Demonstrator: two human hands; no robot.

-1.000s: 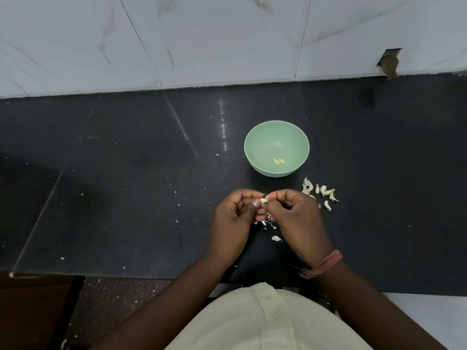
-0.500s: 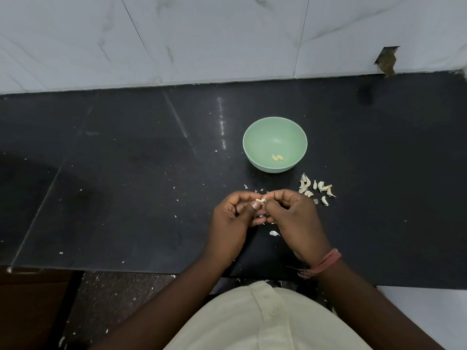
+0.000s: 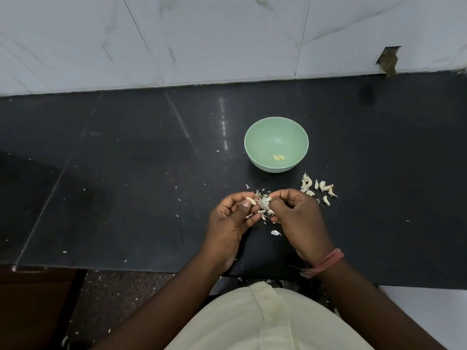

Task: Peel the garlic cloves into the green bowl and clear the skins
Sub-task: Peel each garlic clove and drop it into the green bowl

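Observation:
A green bowl [image 3: 255,140] stands on the black counter with two peeled cloves [image 3: 278,157] at its bottom. In front of it, my left hand [image 3: 231,223] pinches a pale garlic clove [image 3: 250,200] between thumb and fingers. My right hand [image 3: 298,218] pinches the loose papery skin [image 3: 264,203] right beside that clove. A small pile of unpeeled cloves [image 3: 318,188] lies to the right of the bowl, just beyond my right hand. Skin scraps [image 3: 275,232] lie on the counter under my hands.
The black counter [image 3: 126,185] runs to a white tiled wall [image 3: 202,39] at the back. Its front edge is just below my wrists. Tiny skin flecks dot the counter and the floor at lower left.
My hands have drawn slightly apart. The skin has come away from the clove, which now shows bare in my left fingers.

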